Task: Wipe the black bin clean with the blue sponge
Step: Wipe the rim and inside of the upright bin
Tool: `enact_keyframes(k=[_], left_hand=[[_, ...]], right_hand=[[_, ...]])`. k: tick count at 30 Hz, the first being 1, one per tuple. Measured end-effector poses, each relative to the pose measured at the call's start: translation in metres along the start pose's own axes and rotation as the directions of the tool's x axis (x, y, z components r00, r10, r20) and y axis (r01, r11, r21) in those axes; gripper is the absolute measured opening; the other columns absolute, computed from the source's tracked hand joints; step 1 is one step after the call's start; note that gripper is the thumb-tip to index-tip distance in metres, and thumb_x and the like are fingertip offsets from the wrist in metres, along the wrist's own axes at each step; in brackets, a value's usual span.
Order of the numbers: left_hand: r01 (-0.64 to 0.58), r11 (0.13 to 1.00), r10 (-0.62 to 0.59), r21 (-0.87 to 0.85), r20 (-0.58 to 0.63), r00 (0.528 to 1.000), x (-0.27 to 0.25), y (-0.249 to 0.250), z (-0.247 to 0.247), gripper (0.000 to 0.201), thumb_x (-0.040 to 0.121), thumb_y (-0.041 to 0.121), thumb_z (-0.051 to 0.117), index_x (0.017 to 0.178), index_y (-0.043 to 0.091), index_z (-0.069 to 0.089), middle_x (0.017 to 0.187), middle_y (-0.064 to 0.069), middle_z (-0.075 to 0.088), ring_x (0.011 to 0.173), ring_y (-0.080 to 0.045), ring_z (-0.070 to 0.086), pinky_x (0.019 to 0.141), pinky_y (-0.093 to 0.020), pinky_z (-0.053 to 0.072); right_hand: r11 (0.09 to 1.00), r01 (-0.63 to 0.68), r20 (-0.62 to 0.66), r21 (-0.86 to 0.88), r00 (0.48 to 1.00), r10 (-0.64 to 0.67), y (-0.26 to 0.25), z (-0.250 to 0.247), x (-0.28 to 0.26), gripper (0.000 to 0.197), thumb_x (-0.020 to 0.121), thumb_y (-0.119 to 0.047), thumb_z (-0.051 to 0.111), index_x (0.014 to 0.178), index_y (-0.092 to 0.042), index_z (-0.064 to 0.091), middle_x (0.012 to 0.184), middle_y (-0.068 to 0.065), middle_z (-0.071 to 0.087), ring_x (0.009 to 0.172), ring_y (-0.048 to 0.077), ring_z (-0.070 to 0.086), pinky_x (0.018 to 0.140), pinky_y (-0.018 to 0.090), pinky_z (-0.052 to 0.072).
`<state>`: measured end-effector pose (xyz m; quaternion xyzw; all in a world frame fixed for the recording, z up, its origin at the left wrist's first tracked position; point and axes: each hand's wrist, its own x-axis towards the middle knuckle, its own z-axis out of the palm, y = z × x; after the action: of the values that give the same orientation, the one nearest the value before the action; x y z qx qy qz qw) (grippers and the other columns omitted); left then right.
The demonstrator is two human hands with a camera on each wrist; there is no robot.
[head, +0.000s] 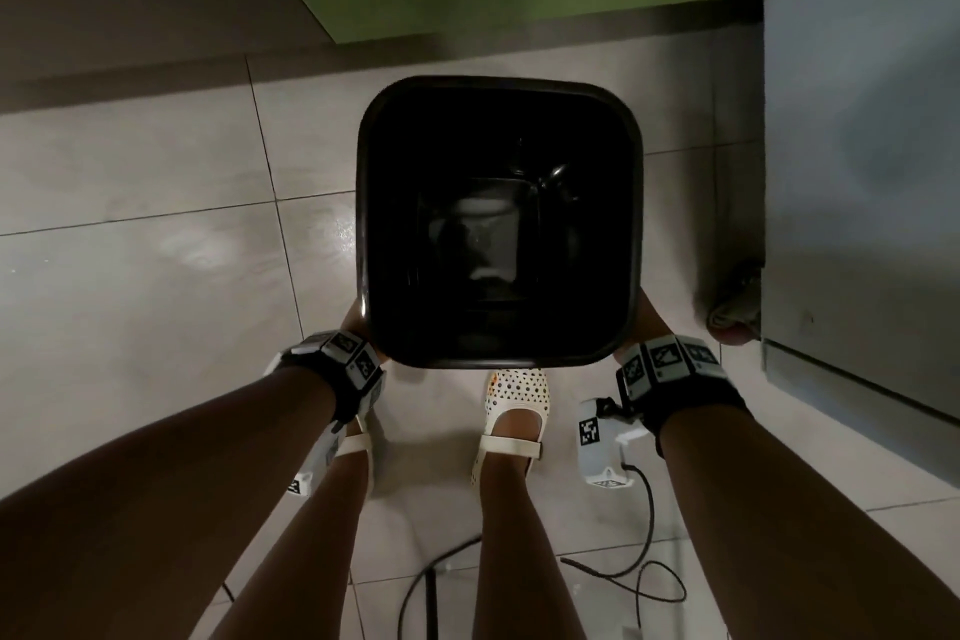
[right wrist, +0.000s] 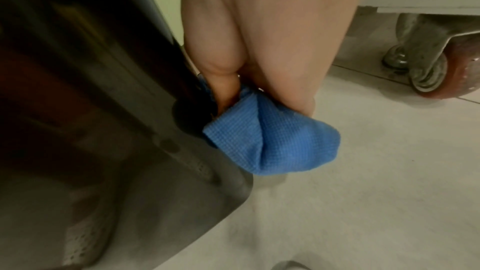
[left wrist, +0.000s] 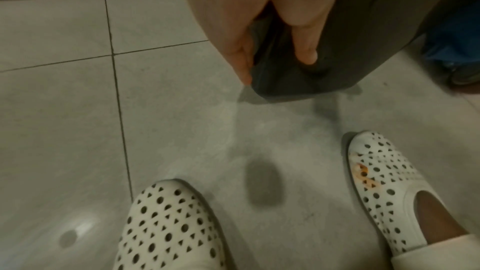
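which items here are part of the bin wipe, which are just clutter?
Job:
black bin, held between both hands
blue sponge, pinched by the right hand against the bin's side
left hand, gripping the bin's other side

Just lying about:
white perforated shoes
cables on the tiled floor
caster wheel under the grey cabinet

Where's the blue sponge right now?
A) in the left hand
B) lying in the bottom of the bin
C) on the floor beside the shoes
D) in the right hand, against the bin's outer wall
D: the right wrist view shows the right hand gripping the folded blue sponge against the outer wall of the black bin, while the left hand holds only the bin's other side.
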<state>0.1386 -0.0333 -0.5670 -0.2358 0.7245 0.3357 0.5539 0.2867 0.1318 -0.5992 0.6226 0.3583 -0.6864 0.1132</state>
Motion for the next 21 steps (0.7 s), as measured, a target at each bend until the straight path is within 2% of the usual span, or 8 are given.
enact_keyframes(k=[3, 6, 9, 11, 13, 17, 19, 21], left_hand=[[-0.003, 0.997, -0.001, -0.072, -0.050, 0.999, 0.004, -0.005, -0.003, 0.034, 0.095, 0.009, 0.038, 0.061, 0.015, 0.036, 0.029, 0.005, 0.044, 0.020, -0.001, 0.038, 0.033, -0.005, 0.030], [0.016, 0.991, -0.021, -0.133, -0.034, 0.999, 0.012, -0.006, -0.019, 0.032, 0.094, 0.009, 0.036, 0.063, 0.014, 0.039, 0.033, 0.002, 0.049, 0.023, -0.001, 0.042, 0.038, -0.009, 0.035], [-0.021, 0.994, 0.015, 0.108, 0.055, 0.998, 0.026, 0.005, -0.042, 0.021, 0.091, 0.006, 0.045, 0.073, 0.013, 0.050, 0.071, -0.009, 0.057, 0.055, -0.014, 0.057, 0.053, -0.017, 0.047], [-0.165, 0.915, 0.155, 0.368, 0.057, 0.986, 0.045, 0.012, -0.062, 0.021, 0.091, 0.006, 0.046, 0.101, 0.020, 0.058, 0.111, -0.015, 0.063, 0.098, -0.029, 0.062, 0.085, -0.031, 0.053], [-0.307, 0.818, 0.366, 0.486, -0.030, 0.930, 0.044, 0.038, -0.072, 0.039, 0.091, 0.018, 0.044, 0.129, 0.011, 0.049, 0.134, -0.016, 0.053, 0.125, -0.033, 0.049, 0.108, -0.038, 0.037], [-0.523, 0.777, 0.582, 0.350, -0.083, 0.809, 0.019, 0.098, -0.055, 0.046, 0.099, 0.038, 0.027, 0.133, 0.015, 0.047, 0.141, -0.006, 0.048, 0.133, -0.019, 0.040, 0.110, -0.027, 0.026], [-0.567, 0.747, 0.611, 0.346, -0.022, 0.791, 0.012, 0.115, -0.037, 0.052, 0.098, 0.045, 0.020, 0.133, 0.019, 0.047, 0.143, -0.004, 0.045, 0.134, -0.017, 0.038, 0.110, -0.026, 0.023], [-0.585, 0.722, 0.633, 0.369, -0.013, 0.774, 0.013, 0.120, -0.023, 0.053, 0.098, 0.046, 0.020, 0.129, 0.017, 0.053, 0.139, -0.008, 0.051, 0.130, -0.021, 0.043, 0.110, -0.029, 0.029]], right_hand=[[0.999, -0.043, 0.012, -0.026, 0.999, 0.043, 0.001, 0.007, 0.000, 0.042, 0.098, -0.010, 0.037, 0.057, -0.012, 0.048, 0.031, -0.007, 0.050, 0.028, 0.006, 0.048, 0.032, 0.010, 0.036], [0.991, -0.120, 0.155, -0.066, 0.979, 0.129, -0.001, -0.001, -0.004, 0.052, 0.094, -0.011, 0.038, 0.048, -0.019, 0.060, 0.041, -0.003, 0.050, 0.035, 0.011, 0.048, 0.045, 0.013, 0.037], [0.971, -0.022, 0.087, -0.237, 0.995, 0.043, -0.020, -0.016, -0.007, 0.031, 0.091, -0.006, 0.043, 0.098, -0.027, 0.065, 0.058, -0.005, 0.051, 0.044, 0.008, 0.046, 0.046, 0.017, 0.033], [0.858, 0.153, -0.066, -0.491, 0.975, -0.211, -0.048, -0.023, -0.011, 0.043, 0.092, -0.006, 0.044, 0.131, -0.025, 0.044, 0.074, -0.018, 0.044, 0.059, -0.004, 0.044, 0.051, 0.010, 0.037], [0.718, 0.285, -0.157, -0.635, 0.862, -0.482, -0.077, -0.023, -0.015, 0.052, 0.090, -0.001, 0.043, 0.138, -0.017, 0.035, 0.079, -0.022, 0.035, 0.070, -0.007, 0.039, 0.062, 0.005, 0.040], [0.566, 0.695, -0.075, -0.443, 0.601, -0.796, -0.139, 0.035, -0.036, 0.027, 0.097, -0.004, 0.031, 0.115, 0.008, 0.049, 0.076, -0.012, 0.043, 0.064, -0.004, 0.044, 0.057, 0.011, 0.041], [0.351, 0.758, 0.066, -0.550, 0.458, -0.886, -0.154, 0.082, -0.045, 0.037, 0.095, -0.018, 0.032, 0.117, 0.006, 0.050, 0.087, 0.010, 0.053, 0.075, 0.017, 0.052, 0.069, 0.029, 0.051], [0.216, 0.700, 0.263, -0.681, 0.509, -0.820, -0.149, 0.119, -0.038, 0.053, 0.094, -0.026, 0.038, 0.143, -0.010, 0.026, 0.131, 0.019, 0.040, 0.113, 0.031, 0.044, 0.098, 0.048, 0.041]])
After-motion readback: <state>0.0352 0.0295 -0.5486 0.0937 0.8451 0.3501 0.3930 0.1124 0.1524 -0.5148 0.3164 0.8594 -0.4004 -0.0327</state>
